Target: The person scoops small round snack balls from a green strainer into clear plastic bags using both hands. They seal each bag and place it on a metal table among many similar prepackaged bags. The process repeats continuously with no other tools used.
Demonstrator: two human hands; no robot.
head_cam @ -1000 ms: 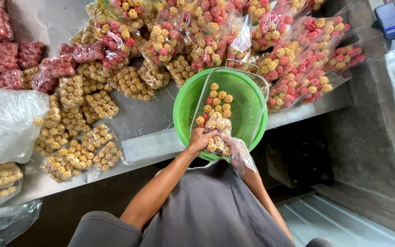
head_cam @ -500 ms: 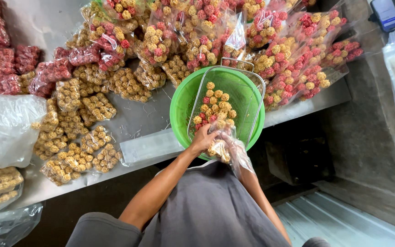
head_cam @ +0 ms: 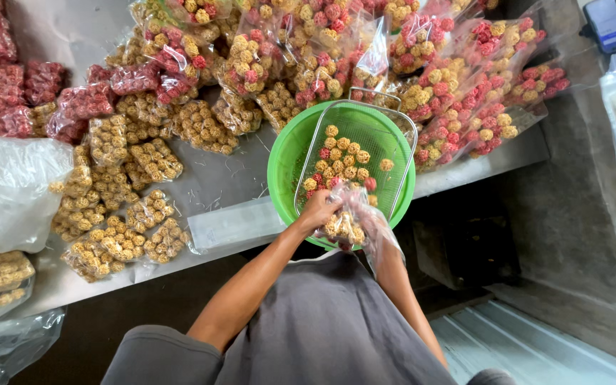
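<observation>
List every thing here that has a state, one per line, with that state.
Left hand: closed on the clear bag's mouth.
Right hand: hidden behind the bag.
Clear bag: open, partly filled with snack balls.
Wire basket: in the green bowl, part full of balls.
Green bowl: upright at the table edge.
Packed bags: filled, lying on the table.

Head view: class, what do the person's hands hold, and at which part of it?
A clear plastic bag partly filled with small round snack balls. The left hand grips its open top edge; the right hand is hidden behind the bag.
</observation>
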